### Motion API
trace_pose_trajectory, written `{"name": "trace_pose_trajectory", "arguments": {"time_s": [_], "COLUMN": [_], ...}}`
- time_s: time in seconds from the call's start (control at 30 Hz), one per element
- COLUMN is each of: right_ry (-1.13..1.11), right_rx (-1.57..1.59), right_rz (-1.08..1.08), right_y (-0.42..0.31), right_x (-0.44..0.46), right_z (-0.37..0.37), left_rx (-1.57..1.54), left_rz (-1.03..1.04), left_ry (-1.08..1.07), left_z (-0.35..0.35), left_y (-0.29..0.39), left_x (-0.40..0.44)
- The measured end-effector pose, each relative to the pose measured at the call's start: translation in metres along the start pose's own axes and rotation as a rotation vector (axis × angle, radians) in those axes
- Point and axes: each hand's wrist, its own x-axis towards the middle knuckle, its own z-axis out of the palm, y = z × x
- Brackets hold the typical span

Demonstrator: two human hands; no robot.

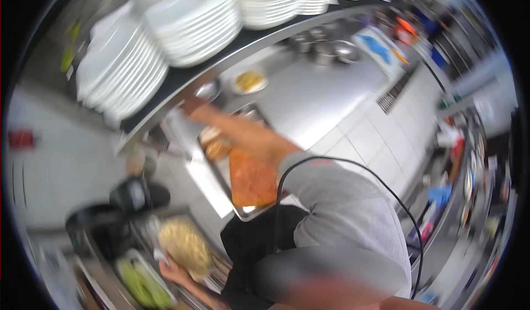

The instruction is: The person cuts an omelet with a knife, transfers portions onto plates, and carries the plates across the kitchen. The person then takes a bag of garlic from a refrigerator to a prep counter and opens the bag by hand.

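My right arm in a grey sleeve stretches across a metal tray (247, 217). My right hand (194, 107) is smeared by motion beside a small metal bowl (208, 91); its fingers cannot be made out. The tray holds a large orange-brown slab of food (251, 180) and smaller browned pieces (217, 149). Low on the left, my left hand (174, 272) closes on a small white thing (159, 255), too blurred to name. That hand is beside a container of pale yellow food (185, 246) and a tub of green vegetables (141, 282).
Stacks of white plates (193, 26) fill the shelf above the steel counter (309, 97). A plate of yellow food (249, 82), metal pots (324, 52) and a board with a blue cloth (378, 49) stand on the counter. A black cable (381, 180) loops past my shoulder.
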Motion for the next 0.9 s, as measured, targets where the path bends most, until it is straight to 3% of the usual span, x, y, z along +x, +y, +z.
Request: {"name": "trace_pose_trajectory", "arguments": {"time_s": [0.03, 0.1, 0.17, 0.2, 0.23, 0.27, 0.3, 0.33, 0.37, 0.4, 0.47, 0.5, 0.53, 0.57, 0.6, 0.63, 0.7, 0.73, 0.8, 0.83, 0.87, 0.9], "right_ry": [-0.155, 0.054, 0.048, 0.138, 0.263, 0.402, 0.376, 0.304, 0.232, 0.198, 0.395, 0.460, 0.252, 0.298, 0.388, 0.541, 0.384, 0.299, -0.163, -0.283, -0.243, -0.191], "right_rx": [-0.340, -0.134, -0.009, 0.002, 0.188, 0.388, 0.327, 0.312, 0.294, 0.087, 0.012, -0.088, -0.096, 0.088, -0.036, -0.231, -0.275, -0.203, -0.381, -0.046, 0.155, 0.166], "right_rz": [-0.112, -0.276, -0.476, -0.400, -0.304, -0.232, -0.201, -0.168, -0.135, -0.036, -0.079, -0.091, 0.138, 0.183, 0.179, 0.158, 0.300, 0.503, 0.610, 0.662, 0.485, 0.423], "right_y": [-0.050, -0.083, -0.108, -0.097, -0.113, -0.133, -0.148, -0.165, -0.180, -0.191, -0.151, -0.115, -0.110, -0.168, -0.190, -0.213, -0.237, -0.303, -0.281, -0.295, -0.269, -0.253], "right_x": [-0.012, 0.006, 0.005, 0.039, 0.024, 0.007, -0.008, -0.024, -0.041, -0.054, -0.058, -0.051, -0.066, -0.105, -0.113, -0.122, -0.150, -0.134, -0.155, -0.140, -0.143, -0.121], "right_z": [-0.030, 0.011, 0.032, 0.099, 0.101, 0.099, 0.074, 0.062, 0.050, 0.041, 0.081, 0.117, 0.107, 0.057, 0.057, 0.060, 0.055, 0.035, 0.050, 0.054, 0.078, 0.094], "left_rx": [-0.202, -0.474, -0.368, -0.250, -0.292, -0.126, -0.035, -0.207, -0.181, -0.256, -0.237, -0.414, -0.372, -0.319, -0.363, -0.626, -0.640, -0.633, -0.840, -0.838, -0.833, -0.834], "left_rz": [0.095, 0.055, 0.141, 0.176, 0.287, 0.374, 0.382, 0.608, 0.642, 0.599, 0.600, 0.569, 0.648, 0.711, 0.570, 0.638, 0.712, 0.749, 0.826, 0.794, 0.759, 0.717], "left_ry": [0.032, -0.054, -0.144, -0.174, -0.185, -0.168, -0.199, -0.058, -0.046, -0.153, -0.194, -0.274, -0.117, 0.052, -0.160, -0.144, -0.175, -0.198, -0.186, -0.281, -0.388, -0.483], "left_z": [0.016, 0.041, 0.070, 0.086, 0.111, 0.124, 0.125, 0.142, 0.153, 0.145, 0.148, 0.167, 0.172, 0.180, 0.134, 0.150, 0.145, 0.154, 0.197, 0.210, 0.222, 0.233], "left_y": [-0.012, -0.025, -0.042, -0.061, -0.088, -0.100, -0.077, -0.078, -0.082, -0.051, -0.024, -0.030, -0.008, 0.012, 0.068, 0.081, 0.130, 0.146, 0.195, 0.210, 0.223, 0.237], "left_x": [0.022, 0.065, 0.119, 0.145, 0.178, 0.209, 0.231, 0.259, 0.291, 0.302, 0.346, 0.377, 0.399, 0.422, 0.419, 0.443, 0.464, 0.480, 0.506, 0.519, 0.529, 0.535]}}
